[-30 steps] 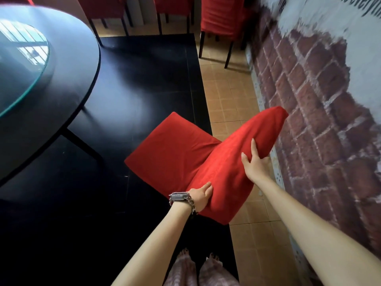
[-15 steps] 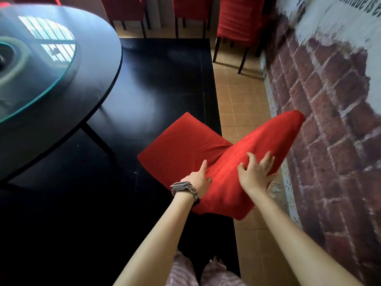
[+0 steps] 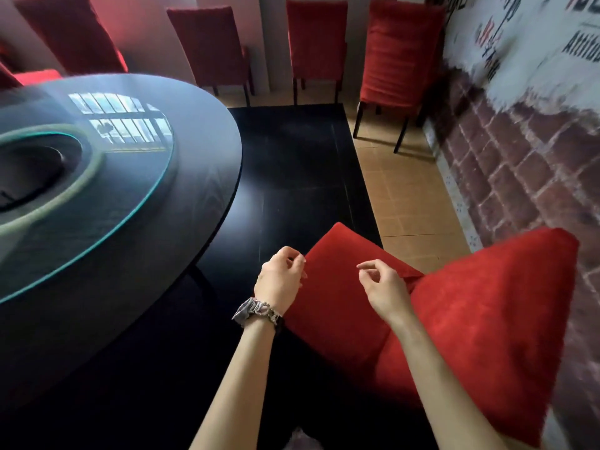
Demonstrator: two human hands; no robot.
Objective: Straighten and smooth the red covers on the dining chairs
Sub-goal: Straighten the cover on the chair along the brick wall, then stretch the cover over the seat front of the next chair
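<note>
A dining chair in a red cover (image 3: 480,323) stands right below me, its backrest at the right and its seat (image 3: 334,306) toward the left. My left hand (image 3: 281,277), with a metal watch on the wrist, hovers over the seat's left edge with loosely curled fingers and holds nothing. My right hand (image 3: 381,285) hangs above the seat near the fold where seat meets backrest, fingers relaxed, off the fabric. More red-covered chairs stand ahead: a wrinkled one (image 3: 397,56) by the wall and another (image 3: 316,43) left of it.
A round black table (image 3: 181,203) with a glass turntable (image 3: 97,164) fills the left. A black floor panel (image 3: 302,177) lies ahead, tan tiles (image 3: 406,206) to its right. A brick-pattern wall (image 3: 526,167) runs close along the right. More red chairs (image 3: 207,43) line the back.
Both hands have let go of the cover and lifted off it, moving left over the seat. The view has tilted up, showing the chairs at the back.
</note>
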